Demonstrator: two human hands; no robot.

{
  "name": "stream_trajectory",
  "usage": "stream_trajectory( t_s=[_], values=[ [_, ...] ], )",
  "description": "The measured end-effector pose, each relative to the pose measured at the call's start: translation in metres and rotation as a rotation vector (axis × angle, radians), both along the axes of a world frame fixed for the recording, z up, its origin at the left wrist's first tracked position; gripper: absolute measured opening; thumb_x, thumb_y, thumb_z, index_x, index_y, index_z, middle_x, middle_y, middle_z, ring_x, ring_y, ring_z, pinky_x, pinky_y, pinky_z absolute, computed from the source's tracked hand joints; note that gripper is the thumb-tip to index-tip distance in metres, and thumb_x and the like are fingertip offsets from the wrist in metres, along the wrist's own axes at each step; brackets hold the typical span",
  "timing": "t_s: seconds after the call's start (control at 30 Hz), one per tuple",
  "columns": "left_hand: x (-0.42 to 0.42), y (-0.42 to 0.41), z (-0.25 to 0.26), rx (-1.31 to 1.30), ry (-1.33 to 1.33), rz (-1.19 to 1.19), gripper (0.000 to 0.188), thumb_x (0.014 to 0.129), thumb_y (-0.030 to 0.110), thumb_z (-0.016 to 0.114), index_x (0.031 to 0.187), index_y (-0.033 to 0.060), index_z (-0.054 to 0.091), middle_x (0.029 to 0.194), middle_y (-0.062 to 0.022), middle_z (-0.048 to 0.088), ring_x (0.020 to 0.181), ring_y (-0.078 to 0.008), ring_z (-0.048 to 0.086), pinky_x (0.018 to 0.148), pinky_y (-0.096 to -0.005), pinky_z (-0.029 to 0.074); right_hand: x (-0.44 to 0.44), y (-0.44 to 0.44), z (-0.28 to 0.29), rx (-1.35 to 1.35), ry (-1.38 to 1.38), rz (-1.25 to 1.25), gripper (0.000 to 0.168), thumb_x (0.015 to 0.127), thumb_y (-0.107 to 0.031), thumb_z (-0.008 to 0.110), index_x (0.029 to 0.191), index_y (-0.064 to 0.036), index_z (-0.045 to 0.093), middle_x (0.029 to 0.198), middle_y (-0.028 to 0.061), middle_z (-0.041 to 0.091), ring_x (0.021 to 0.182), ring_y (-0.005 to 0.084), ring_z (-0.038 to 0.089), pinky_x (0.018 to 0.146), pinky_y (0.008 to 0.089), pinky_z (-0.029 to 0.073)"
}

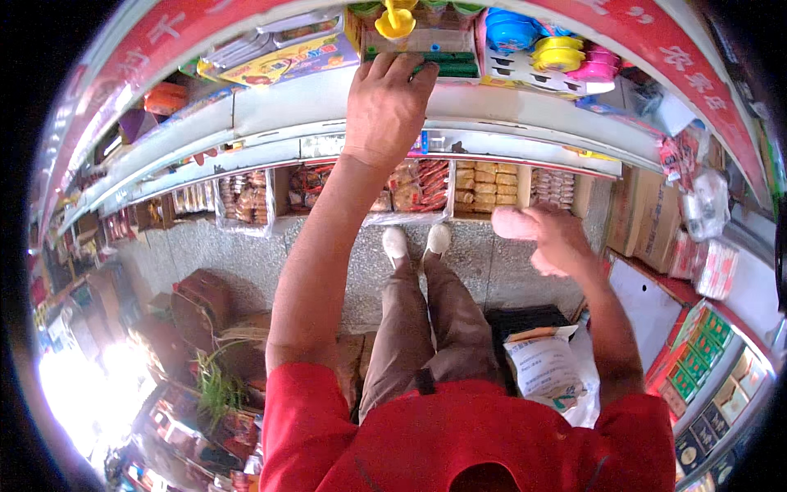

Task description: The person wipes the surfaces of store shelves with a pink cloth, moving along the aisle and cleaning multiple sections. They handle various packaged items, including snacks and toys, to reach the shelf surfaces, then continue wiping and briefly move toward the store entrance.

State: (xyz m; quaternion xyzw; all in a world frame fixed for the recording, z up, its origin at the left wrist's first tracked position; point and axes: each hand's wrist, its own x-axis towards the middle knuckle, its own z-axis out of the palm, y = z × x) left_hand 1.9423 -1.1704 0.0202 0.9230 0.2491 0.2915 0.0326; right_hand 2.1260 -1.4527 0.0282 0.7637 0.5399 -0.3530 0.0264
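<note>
My left hand [393, 98] reaches up to the shelf, its fingers over dark green tube-like items [452, 64] in an open display box; whether it grips one is hidden. A yellow plastic piece [395, 23] lies just above the fingers. Right of that box are blue [510, 29], yellow [557, 54] and pink [595, 64] plastic containers in a white carton [529, 77]. My right hand [553, 237] hangs lower at the right, above the floor, with a pale pink object [515, 222] at its fingers, blurred.
Below the shelf edge [492, 104] stand boxes of packaged snacks [486, 184] on the speckled floor [332, 264]. Cardboard cartons [655, 215] are at the right, beside a glass display case [707, 357]. A white printed sack [547, 369] lies near my legs, and a green plant [215, 381] is at the lower left.
</note>
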Motion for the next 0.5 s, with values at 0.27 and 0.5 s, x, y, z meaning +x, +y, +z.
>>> stream_trajectory(
  t_s=[0.27, 0.5],
  values=[
    [0.007, 0.003, -0.010, 0.066, -0.071, 0.085, 0.030, 0.079, 0.010, 0.064, 0.107, 0.0144, 0.073, 0.106, -0.0026, 0.068, 0.102, -0.0251, 0.062, 0.088, -0.0409, 0.051, -0.034, -0.004, -0.040, 0.086, 0.112, 0.057, 0.038, 0.084, -0.006, 0.060, 0.122, -0.005, 0.061, 0.116, 0.0184, 0.066, 0.108, 0.0376, 0.063, 0.092, 0.0461, 0.050],
    [0.014, 0.008, -0.013, 0.071, -0.087, 0.106, 0.032, 0.079, 0.010, 0.062, 0.109, 0.0138, 0.072, 0.109, -0.0042, 0.068, 0.104, -0.0267, 0.062, 0.089, -0.0423, 0.050, -0.035, -0.019, -0.030, 0.196, 0.098, 0.090, 0.036, 0.081, -0.004, 0.063, 0.117, -0.004, 0.061, 0.114, 0.0191, 0.065, 0.106, 0.0387, 0.062, 0.088, 0.0470, 0.052]
  ],
)
